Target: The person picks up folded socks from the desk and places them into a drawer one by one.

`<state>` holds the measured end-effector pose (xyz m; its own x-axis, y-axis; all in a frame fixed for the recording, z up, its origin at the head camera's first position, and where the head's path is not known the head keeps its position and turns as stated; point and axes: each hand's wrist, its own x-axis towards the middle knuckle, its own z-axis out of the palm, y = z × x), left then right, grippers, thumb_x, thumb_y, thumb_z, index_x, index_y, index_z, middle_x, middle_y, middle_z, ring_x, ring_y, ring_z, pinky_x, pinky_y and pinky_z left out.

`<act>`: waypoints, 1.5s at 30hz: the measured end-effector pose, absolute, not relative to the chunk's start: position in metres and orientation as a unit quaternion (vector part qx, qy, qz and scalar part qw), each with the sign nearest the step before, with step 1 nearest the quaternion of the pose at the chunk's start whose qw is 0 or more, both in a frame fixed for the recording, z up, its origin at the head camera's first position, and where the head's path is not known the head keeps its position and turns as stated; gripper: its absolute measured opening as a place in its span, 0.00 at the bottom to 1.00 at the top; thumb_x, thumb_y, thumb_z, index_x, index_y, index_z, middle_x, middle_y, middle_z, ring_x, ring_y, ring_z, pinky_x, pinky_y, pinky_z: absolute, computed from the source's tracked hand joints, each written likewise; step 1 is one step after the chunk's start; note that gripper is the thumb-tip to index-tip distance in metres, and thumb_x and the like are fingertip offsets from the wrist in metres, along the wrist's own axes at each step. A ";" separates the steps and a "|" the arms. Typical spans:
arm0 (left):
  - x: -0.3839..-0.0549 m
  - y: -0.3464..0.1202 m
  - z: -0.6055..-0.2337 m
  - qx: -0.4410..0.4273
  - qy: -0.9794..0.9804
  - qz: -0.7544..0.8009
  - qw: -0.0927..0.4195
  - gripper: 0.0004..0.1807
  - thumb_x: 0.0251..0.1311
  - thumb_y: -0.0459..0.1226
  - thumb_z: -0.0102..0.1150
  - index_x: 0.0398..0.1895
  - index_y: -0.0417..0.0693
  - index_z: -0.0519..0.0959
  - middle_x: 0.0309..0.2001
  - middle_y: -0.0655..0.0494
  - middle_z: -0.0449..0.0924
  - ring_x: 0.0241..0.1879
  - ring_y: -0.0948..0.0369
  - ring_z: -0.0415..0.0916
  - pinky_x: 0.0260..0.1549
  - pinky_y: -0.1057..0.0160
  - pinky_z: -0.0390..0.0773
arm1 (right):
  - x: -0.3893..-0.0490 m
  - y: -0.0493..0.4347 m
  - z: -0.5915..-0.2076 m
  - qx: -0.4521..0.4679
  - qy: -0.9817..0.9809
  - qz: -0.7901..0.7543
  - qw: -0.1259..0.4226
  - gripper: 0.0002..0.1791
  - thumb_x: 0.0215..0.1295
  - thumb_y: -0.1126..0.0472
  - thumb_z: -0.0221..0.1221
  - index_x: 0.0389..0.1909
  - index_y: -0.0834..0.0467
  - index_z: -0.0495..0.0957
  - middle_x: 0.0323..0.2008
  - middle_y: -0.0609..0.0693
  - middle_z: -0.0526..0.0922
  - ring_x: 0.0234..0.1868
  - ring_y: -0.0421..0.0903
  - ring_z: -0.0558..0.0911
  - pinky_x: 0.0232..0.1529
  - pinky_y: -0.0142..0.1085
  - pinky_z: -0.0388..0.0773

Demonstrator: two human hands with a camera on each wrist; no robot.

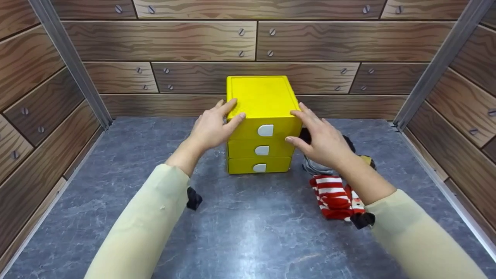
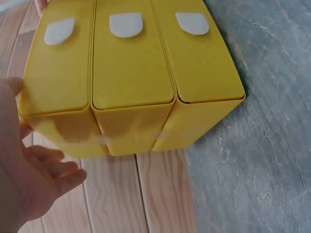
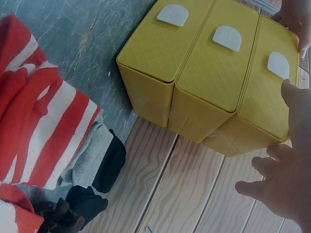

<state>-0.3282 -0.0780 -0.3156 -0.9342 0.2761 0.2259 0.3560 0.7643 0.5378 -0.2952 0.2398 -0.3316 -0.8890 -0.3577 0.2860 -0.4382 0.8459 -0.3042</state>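
Observation:
A yellow three-drawer box [image 1: 263,97] with white half-round tabs stands at the back of the table, its drawers shut. At its upper left edge, my left hand [image 1: 212,126] touches the top with spread fingers, the thumb at the front corner. My right hand [image 1: 323,139] is at the upper right edge, index fingertip by the top corner and thumb in front of the drawer fronts. In the left wrist view, the other left fingers [image 2: 58,170] extend beside the box's side. The right wrist view has the right fingers [image 3: 265,170] likewise loosely extended there.
Right of the box lie red-and-white striped socks [image 1: 331,195], with grey-and-black socks [image 3: 99,160] behind them, partly hidden by my right arm. Wood-patterned walls [image 1: 201,40] enclose the grey marbled table [image 1: 240,224] at the back and sides.

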 end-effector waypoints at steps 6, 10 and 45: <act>-0.340 -0.080 -0.314 -0.164 -0.913 -0.372 0.022 0.39 0.80 0.63 0.43 0.87 0.61 0.54 0.82 0.52 0.60 0.79 0.53 0.60 0.75 0.48 0.63 | -0.295 0.236 -0.333 0.210 -0.953 0.189 0.107 0.43 0.76 0.33 0.56 0.85 0.44 0.57 0.86 0.45 0.46 0.81 0.61 0.60 0.79 0.63 0.50; -0.344 -0.078 -0.313 -0.156 -0.899 -0.409 -0.003 0.38 0.80 0.61 0.45 0.87 0.63 0.55 0.83 0.53 0.59 0.80 0.54 0.58 0.75 0.49 0.63 | -0.294 0.236 -0.333 0.212 -0.951 0.193 0.111 0.42 0.77 0.34 0.57 0.84 0.45 0.57 0.86 0.46 0.46 0.80 0.62 0.61 0.79 0.63 0.50; -0.346 -0.079 -0.303 -0.128 -0.887 -0.440 -0.061 0.36 0.77 0.59 0.51 0.85 0.68 0.59 0.82 0.53 0.60 0.65 0.51 0.72 0.52 0.46 0.80 | -0.281 0.182 -0.354 0.260 -0.871 0.363 0.207 0.22 0.74 0.58 0.68 0.66 0.56 0.81 0.43 0.54 0.91 0.40 0.51 0.90 0.44 0.48 0.88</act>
